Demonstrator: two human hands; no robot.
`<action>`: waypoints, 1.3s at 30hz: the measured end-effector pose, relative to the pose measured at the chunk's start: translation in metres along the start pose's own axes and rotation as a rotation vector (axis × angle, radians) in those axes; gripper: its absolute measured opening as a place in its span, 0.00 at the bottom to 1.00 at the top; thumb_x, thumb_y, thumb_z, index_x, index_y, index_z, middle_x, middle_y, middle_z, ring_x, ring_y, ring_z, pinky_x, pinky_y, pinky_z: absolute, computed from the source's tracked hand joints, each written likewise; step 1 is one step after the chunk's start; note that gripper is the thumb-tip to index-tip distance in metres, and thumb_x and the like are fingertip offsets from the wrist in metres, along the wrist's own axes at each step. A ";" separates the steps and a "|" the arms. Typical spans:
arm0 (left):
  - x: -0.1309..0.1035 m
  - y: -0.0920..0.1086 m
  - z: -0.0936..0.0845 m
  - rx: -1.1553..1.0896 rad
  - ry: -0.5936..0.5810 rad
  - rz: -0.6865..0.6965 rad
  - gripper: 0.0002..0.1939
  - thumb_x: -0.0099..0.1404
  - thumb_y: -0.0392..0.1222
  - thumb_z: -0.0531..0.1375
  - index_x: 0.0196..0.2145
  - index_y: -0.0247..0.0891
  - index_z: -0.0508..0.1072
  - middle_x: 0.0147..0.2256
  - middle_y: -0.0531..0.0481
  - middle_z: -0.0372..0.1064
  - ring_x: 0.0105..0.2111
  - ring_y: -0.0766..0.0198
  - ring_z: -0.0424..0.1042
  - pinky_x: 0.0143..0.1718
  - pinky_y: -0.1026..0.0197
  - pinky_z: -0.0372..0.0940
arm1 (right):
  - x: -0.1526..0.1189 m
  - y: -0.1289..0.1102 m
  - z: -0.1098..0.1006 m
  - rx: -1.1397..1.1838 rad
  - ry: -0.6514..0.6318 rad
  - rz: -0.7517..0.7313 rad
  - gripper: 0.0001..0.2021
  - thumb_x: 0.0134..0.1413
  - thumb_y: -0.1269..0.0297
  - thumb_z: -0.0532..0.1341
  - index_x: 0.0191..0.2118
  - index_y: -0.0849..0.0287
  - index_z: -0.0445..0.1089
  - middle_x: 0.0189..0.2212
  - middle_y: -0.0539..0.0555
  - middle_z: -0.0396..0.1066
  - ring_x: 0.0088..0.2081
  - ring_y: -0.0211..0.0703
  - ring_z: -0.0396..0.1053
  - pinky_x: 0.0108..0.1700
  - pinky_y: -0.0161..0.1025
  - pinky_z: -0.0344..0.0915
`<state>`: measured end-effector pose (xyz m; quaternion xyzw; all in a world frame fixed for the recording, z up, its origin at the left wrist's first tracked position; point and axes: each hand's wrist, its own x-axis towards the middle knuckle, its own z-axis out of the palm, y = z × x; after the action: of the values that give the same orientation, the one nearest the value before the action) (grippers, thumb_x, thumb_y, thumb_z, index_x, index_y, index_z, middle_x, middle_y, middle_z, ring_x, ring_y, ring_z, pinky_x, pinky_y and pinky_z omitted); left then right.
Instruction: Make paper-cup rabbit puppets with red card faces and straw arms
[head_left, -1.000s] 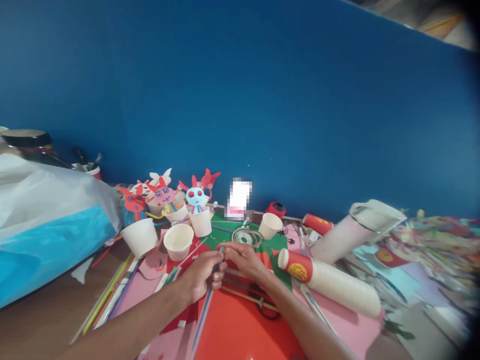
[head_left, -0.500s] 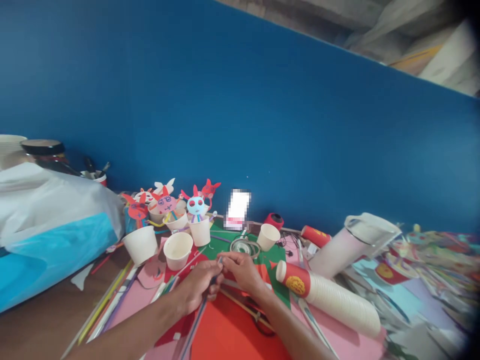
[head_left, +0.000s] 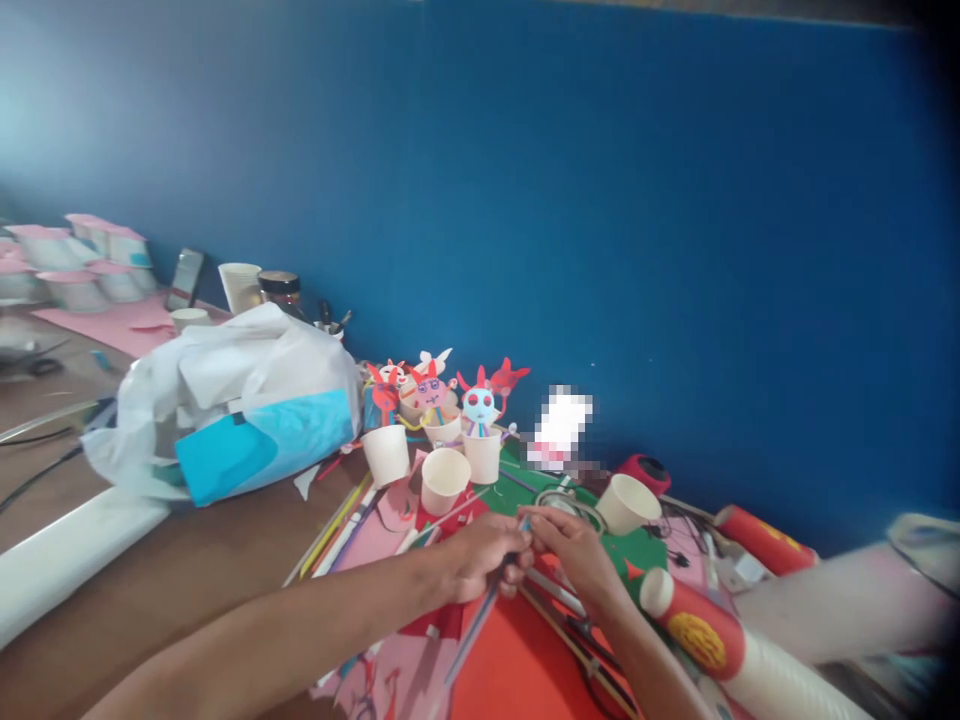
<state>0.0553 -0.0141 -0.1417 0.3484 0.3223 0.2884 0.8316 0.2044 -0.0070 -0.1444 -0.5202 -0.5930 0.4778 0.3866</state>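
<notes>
Now both hands meet above the red sheet (head_left: pixel 517 670), and this sheet serves as my landmark. The left hand (head_left: pixel 480 560) is closed around a thin blue-grey straw (head_left: pixel 480 620), which slants down over the sheet's left part, probably to keep it steady. The right hand (head_left: pixel 574 550) pinches the straw's top end with its fingertips, touching the left hand. Beyond the sheet stand white paper cups (head_left: pixel 444 478) and paper-face figures (head_left: pixel 480 405); a stack of cups (head_left: pixel 705 640) lies just right of it.
</notes>
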 end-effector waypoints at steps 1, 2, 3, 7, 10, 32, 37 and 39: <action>0.001 -0.001 -0.001 0.000 0.002 -0.005 0.08 0.53 0.42 0.58 0.27 0.35 0.64 0.18 0.58 0.57 0.13 0.76 0.51 0.17 0.68 0.44 | 0.000 0.001 0.001 0.039 -0.003 0.022 0.20 0.45 0.51 0.60 0.36 0.63 0.74 0.17 0.49 0.64 0.22 0.38 0.61 0.26 0.35 0.61; 0.002 -0.002 -0.002 0.001 0.003 -0.009 0.08 0.53 0.42 0.58 0.27 0.35 0.64 0.18 0.59 0.56 0.13 0.76 0.51 0.17 0.68 0.44 | -0.001 0.001 0.002 0.072 -0.003 0.037 0.21 0.44 0.50 0.60 0.38 0.63 0.73 0.17 0.49 0.63 0.21 0.37 0.61 0.26 0.35 0.61; 0.003 -0.003 -0.003 0.004 0.003 -0.013 0.08 0.53 0.42 0.58 0.26 0.35 0.64 0.18 0.59 0.56 0.13 0.76 0.50 0.17 0.68 0.44 | -0.001 0.001 0.003 0.095 -0.005 0.047 0.22 0.44 0.50 0.60 0.38 0.64 0.73 0.17 0.48 0.62 0.21 0.37 0.60 0.26 0.35 0.61; 0.006 -0.008 -0.004 0.016 0.014 -0.012 0.07 0.54 0.41 0.56 0.27 0.35 0.64 0.17 0.59 0.57 0.12 0.76 0.50 0.16 0.68 0.44 | -0.002 0.002 0.004 0.080 -0.020 0.072 0.19 0.44 0.51 0.60 0.35 0.63 0.73 0.16 0.46 0.59 0.21 0.36 0.59 0.25 0.34 0.58; 0.006 -0.010 -0.002 0.021 0.043 -0.002 0.06 0.55 0.40 0.55 0.26 0.35 0.64 0.17 0.58 0.57 0.12 0.76 0.52 0.16 0.67 0.45 | 0.000 0.006 0.002 0.068 -0.021 0.074 0.16 0.45 0.53 0.61 0.32 0.62 0.73 0.16 0.46 0.60 0.20 0.35 0.59 0.25 0.33 0.57; 0.009 -0.012 -0.007 0.106 0.056 0.013 0.10 0.56 0.44 0.54 0.30 0.33 0.66 0.18 0.54 0.64 0.13 0.71 0.61 0.14 0.67 0.54 | 0.001 0.009 0.002 0.244 0.013 0.075 0.17 0.48 0.51 0.59 0.36 0.62 0.72 0.27 0.53 0.72 0.24 0.36 0.65 0.27 0.33 0.61; 0.009 -0.014 -0.007 0.106 0.058 0.011 0.09 0.56 0.43 0.54 0.29 0.34 0.65 0.18 0.54 0.64 0.13 0.71 0.61 0.14 0.67 0.54 | 0.001 0.004 0.006 0.235 0.026 0.062 0.14 0.44 0.56 0.62 0.32 0.64 0.72 0.23 0.51 0.71 0.19 0.32 0.60 0.24 0.32 0.59; 0.009 -0.015 -0.007 0.104 0.056 0.007 0.08 0.57 0.43 0.53 0.29 0.34 0.64 0.18 0.54 0.64 0.13 0.71 0.60 0.13 0.67 0.54 | 0.001 0.003 0.007 0.231 0.041 0.052 0.13 0.44 0.56 0.62 0.30 0.64 0.72 0.20 0.50 0.69 0.18 0.32 0.59 0.24 0.31 0.58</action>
<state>0.0599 -0.0144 -0.1599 0.3841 0.3590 0.2835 0.8020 0.1985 -0.0070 -0.1491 -0.4972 -0.5124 0.5418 0.4436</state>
